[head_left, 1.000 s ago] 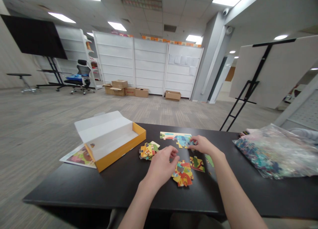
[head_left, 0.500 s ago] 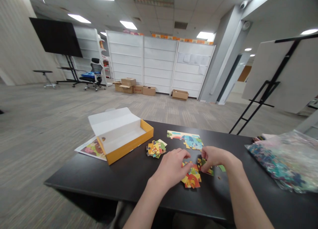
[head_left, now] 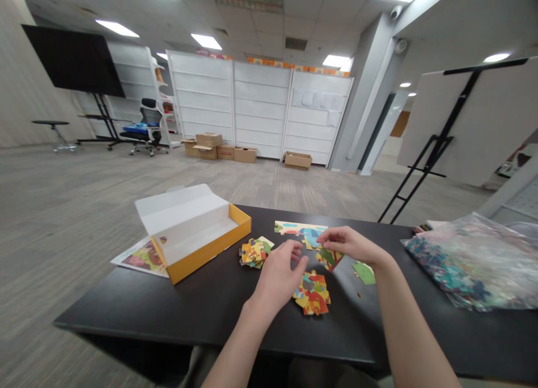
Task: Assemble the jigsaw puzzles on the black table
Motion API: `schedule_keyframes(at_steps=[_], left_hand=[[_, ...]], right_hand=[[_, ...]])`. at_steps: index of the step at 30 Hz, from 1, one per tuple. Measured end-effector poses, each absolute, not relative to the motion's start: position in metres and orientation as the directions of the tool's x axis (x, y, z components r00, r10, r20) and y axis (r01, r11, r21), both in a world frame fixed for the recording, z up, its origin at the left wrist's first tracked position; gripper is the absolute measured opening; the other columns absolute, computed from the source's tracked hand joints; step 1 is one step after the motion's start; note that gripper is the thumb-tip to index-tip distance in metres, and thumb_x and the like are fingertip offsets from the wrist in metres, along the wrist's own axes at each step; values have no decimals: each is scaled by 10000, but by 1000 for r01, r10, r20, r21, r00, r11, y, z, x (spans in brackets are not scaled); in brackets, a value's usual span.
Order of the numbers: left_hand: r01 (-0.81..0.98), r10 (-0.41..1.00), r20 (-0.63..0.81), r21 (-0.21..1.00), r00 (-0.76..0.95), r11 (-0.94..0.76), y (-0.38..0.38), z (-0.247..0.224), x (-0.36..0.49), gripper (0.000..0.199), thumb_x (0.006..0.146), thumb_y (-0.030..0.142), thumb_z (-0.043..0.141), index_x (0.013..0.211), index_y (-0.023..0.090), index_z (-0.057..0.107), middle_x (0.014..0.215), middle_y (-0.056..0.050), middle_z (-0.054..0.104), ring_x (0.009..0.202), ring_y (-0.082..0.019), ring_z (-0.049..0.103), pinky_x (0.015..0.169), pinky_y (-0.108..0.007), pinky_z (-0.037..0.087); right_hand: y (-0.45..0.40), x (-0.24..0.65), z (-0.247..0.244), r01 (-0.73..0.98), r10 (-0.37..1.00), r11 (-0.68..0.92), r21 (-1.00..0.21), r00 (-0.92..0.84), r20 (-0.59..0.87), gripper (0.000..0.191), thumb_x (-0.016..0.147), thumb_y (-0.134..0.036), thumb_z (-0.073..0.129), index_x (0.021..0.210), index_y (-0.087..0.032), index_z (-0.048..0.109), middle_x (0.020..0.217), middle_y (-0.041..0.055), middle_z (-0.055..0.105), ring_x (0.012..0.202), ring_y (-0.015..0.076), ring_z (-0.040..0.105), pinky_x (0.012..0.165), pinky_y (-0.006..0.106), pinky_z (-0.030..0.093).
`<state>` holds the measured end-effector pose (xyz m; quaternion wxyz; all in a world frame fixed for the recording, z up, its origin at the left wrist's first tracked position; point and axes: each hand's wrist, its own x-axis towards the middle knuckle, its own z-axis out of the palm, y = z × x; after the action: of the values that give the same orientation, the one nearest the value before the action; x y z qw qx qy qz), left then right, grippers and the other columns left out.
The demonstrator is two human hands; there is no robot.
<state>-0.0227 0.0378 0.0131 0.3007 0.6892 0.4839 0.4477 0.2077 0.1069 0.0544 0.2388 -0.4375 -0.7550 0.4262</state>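
My right hand (head_left: 352,245) is closed on a green, dark-red and yellow jigsaw puzzle piece (head_left: 329,259), lifted off the black table. My left hand (head_left: 282,271) hovers with its fingers apart and nothing in them. Just right of it and nearer me lies a pile of orange and yellow puzzle pieces (head_left: 313,295). Another puzzle pile (head_left: 253,252) sits beyond it to the left. Farther back is a joined puzzle section (head_left: 309,234) with a blue shape, partly hidden by my right hand. A green puzzle piece (head_left: 365,272) rests beneath my right wrist.
An opened yellow box (head_left: 210,250) with a white inside stands at the left, partly over a colourful printed sheet (head_left: 145,258). A clear plastic bag (head_left: 471,264) full of colourful pieces lies on the right of the black table (head_left: 168,309). A tiny brown bit (head_left: 359,295) lies near the green piece.
My right hand has picked up the puzzle piece from beside the near pile and moved it away from me, baring the green piece. My left hand has drawn off the near pile. The view has shifted slightly.
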Motion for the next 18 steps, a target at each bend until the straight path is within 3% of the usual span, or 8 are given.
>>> schedule_keyframes(at_steps=[4, 9, 13, 16, 18], left_hand=[[170, 960, 246, 949, 135, -267, 43, 10, -20, 254, 836, 285, 648, 1067, 187, 609, 857, -33, 704, 775, -179, 701, 710, -299, 562], [11, 966, 202, 978, 159, -206, 44, 17, -22, 238, 801, 221, 659, 1028, 172, 604, 723, 13, 650, 699, -152, 682, 666, -262, 540], [-28, 981, 184, 983, 56, -183, 43, 23, -26, 234, 786, 209, 667, 993, 165, 567, 752, -1, 652, 729, -169, 702, 701, -290, 562], [-39, 984, 169, 985, 60, -167, 42, 25, -27, 234, 799, 210, 660, 996, 169, 541, 771, -14, 670, 739, -186, 722, 715, -310, 570], [-24, 983, 170, 985, 74, -168, 41, 25, -27, 236, 811, 200, 644, 1020, 168, 537, 773, -18, 678, 748, -190, 729, 730, -315, 569]], right_hand=[[101, 180, 56, 244, 830, 209, -947, -556, 40, 437, 730, -402, 830, 1077, -182, 681, 833, 20, 713, 764, 151, 668, 737, 286, 522], [97, 169, 56, 83, 844, 159, -984, -528, 92, 436, 738, -381, 843, 1088, -192, 665, 882, 25, 723, 768, 138, 674, 720, 264, 522], [96, 172, 56, 82, 800, 93, -992, -599, 25, 532, 711, -369, 863, 1162, -196, 640, 935, 34, 722, 781, 156, 681, 720, 291, 540], [100, 175, 54, 123, 828, 108, -987, -561, 21, 521, 712, -374, 861, 1139, -185, 631, 739, -18, 682, 654, 135, 650, 668, 279, 519], [107, 181, 51, 119, 898, 159, -980, -430, 93, 505, 731, -406, 840, 1130, -186, 623, 652, -49, 635, 600, 116, 611, 629, 253, 490]])
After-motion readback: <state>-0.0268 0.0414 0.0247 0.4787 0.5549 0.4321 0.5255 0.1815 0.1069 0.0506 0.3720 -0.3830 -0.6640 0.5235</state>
